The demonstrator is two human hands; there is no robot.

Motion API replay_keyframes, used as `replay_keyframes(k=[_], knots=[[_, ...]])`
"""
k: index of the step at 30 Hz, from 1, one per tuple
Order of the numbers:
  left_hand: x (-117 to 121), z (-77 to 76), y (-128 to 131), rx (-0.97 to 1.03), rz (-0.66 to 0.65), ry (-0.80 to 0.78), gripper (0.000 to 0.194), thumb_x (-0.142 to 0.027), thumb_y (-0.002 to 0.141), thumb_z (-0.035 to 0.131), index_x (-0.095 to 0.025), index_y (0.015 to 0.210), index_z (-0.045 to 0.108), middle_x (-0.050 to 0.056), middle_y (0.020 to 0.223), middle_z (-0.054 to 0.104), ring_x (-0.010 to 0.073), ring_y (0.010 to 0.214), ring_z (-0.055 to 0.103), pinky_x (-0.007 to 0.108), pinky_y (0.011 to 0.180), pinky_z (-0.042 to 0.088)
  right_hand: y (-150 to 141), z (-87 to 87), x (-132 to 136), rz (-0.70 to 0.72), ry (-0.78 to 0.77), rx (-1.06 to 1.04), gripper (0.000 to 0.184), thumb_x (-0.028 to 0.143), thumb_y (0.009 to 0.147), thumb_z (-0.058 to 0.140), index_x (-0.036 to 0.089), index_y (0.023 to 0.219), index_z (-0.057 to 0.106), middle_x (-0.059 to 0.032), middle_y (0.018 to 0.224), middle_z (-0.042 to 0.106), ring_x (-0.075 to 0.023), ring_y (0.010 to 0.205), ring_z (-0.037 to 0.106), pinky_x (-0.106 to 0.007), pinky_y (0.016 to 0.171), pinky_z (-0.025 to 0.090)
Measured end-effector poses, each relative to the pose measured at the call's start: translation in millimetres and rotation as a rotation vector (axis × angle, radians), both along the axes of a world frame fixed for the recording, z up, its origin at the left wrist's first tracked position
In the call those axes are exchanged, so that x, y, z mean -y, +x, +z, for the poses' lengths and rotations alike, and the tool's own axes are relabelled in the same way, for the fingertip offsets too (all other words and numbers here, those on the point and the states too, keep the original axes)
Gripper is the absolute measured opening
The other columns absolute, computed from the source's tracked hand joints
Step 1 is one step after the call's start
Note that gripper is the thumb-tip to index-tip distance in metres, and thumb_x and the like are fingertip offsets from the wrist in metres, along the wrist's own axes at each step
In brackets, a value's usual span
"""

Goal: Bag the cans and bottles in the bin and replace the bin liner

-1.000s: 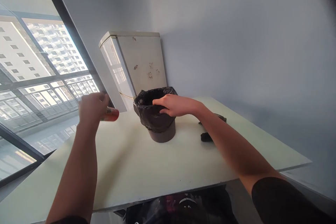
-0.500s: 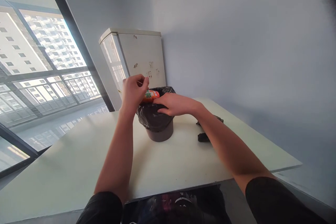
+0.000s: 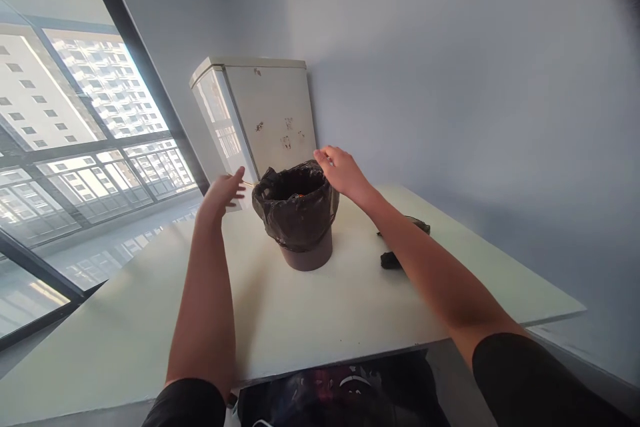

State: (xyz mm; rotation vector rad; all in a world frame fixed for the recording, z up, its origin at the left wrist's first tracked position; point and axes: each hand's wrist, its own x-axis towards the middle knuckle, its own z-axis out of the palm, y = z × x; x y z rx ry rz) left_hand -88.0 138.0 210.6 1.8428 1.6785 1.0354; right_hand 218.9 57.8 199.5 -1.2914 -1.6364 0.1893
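A grey-brown trash bin point(image 3: 307, 259) stands upright on the table, with a black garbage bag point(image 3: 300, 221) lining it and folded out over its rim. Deep in the mouth of the bag a small bit of an orange item point(image 3: 301, 196) shows; most of it is hidden. My left hand point(image 3: 223, 195) is off to the left of the bin, fingers apart and slightly blurred, holding nothing. At the right rim of the bag is my right hand point(image 3: 344, 170), its fingers loosely bent and apart; whether it touches the plastic I cannot tell.
Two black bundles lie on the pale table point(image 3: 280, 320) to the right, a crumpled one point(image 3: 419, 224) and a smaller roll point(image 3: 390, 260), both partly behind my right forearm. A worn white refrigerator point(image 3: 273, 113) stands behind the bin. Glass windows are at left.
The orange packaged item between my hands has gone down into the bag. My left hand has let go and moved left; my right hand has drawn back to the right rim.
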Motion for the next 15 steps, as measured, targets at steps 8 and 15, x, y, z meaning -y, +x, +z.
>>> replay_keyframes(k=[8,15], knots=[[8.0,-12.9,7.8,-0.046,-0.395,-0.337,0.068,-0.072,0.105,0.037,-0.024,0.121,0.083,0.015,0.107,0.083,0.0276,0.103,0.078,0.038,0.089,0.063,29.5,-36.8,-49.8,0.426,-0.742,-0.486,0.078,0.095,0.092,0.039,0.026,0.103,0.072,-0.0111,0.101,0.081,-0.0285,0.091,0.074,-0.037,0.080,0.061],[13.5,-3.2,-22.4,-0.011,-0.397,-0.285,0.054,-0.071,0.092,0.063,-0.020,0.082,0.079,0.011,0.084,0.077,0.0241,0.075,0.072,0.035,0.069,0.059,33.5,-29.8,-47.1,0.420,-0.719,-0.556,0.035,0.054,0.098,0.070,0.020,0.089,0.071,-0.0087,0.084,0.079,-0.0212,0.074,0.071,-0.032,0.071,0.062]])
